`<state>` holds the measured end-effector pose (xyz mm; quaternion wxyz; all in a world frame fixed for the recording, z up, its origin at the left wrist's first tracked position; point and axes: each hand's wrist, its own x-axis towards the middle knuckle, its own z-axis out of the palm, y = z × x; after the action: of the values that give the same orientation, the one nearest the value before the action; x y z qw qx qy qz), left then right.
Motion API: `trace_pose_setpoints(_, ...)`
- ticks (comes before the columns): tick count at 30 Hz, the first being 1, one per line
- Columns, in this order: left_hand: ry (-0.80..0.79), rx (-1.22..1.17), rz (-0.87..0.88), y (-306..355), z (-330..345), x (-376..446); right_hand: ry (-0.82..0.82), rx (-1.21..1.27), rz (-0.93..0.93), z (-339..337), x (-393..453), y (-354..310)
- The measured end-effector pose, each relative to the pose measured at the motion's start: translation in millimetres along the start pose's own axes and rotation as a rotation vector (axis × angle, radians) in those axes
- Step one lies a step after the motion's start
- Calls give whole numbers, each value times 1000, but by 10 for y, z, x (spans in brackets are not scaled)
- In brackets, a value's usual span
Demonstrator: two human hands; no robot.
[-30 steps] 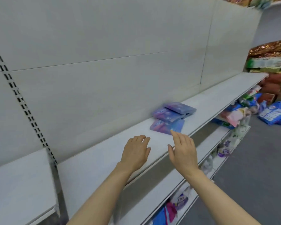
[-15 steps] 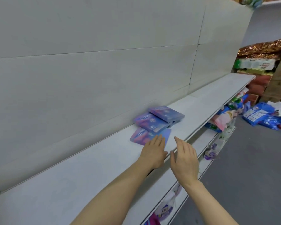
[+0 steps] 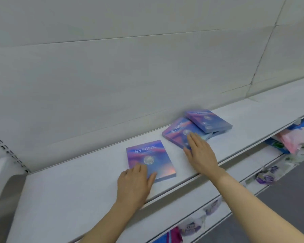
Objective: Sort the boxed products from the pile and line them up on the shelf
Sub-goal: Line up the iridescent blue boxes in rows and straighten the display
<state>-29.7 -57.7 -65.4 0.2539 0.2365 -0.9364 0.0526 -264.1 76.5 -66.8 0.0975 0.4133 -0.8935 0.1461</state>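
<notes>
While both hands lie flat, nothing grasped | left hand presses lone box on shelf | right hand rests on overlapped box, third box atop | lining-up barely begun

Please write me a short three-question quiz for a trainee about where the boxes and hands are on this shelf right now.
1. True or false: the left hand rests flat on the separate box nearest the camera.
2. How many purple boxes are visible on the shelf? A) two B) three C) five
3. Fill in: the far box lies partly on top of the ____ box, which the right hand touches.

Key:
1. True; its fingers lie on the box's near edge, palm down.
2. B, three.
3. Middle; the far box overlaps its right end, while the near box lies apart, to the left.
</notes>
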Motion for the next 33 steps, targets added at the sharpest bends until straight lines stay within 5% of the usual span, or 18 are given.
trace_pose_setpoints(4,-138,88,-261,-111,-91,57,-279,-153,-3,120,217,-7)
trace_pose_setpoints(12,-567,-116,-780,53,144,547,-142,-126,-52,91,-312,-572)
trace_pose_setpoints(17,-689,-120,-712,-96,95,490,73,-172,-133,-63,-648,-837)
trace_pose_setpoints(22,-791,-131,-698,-284,-126,316,-447,-2,307,-351,-405,-559)
trace_pose_setpoints(24,-778,-123,-736,-297,-178,264,-507,30,387,-395,-343,-497)
trace_pose_setpoints(33,-547,-303,-690,-177,-343,173,-317,352,499,-385,-453,-486)
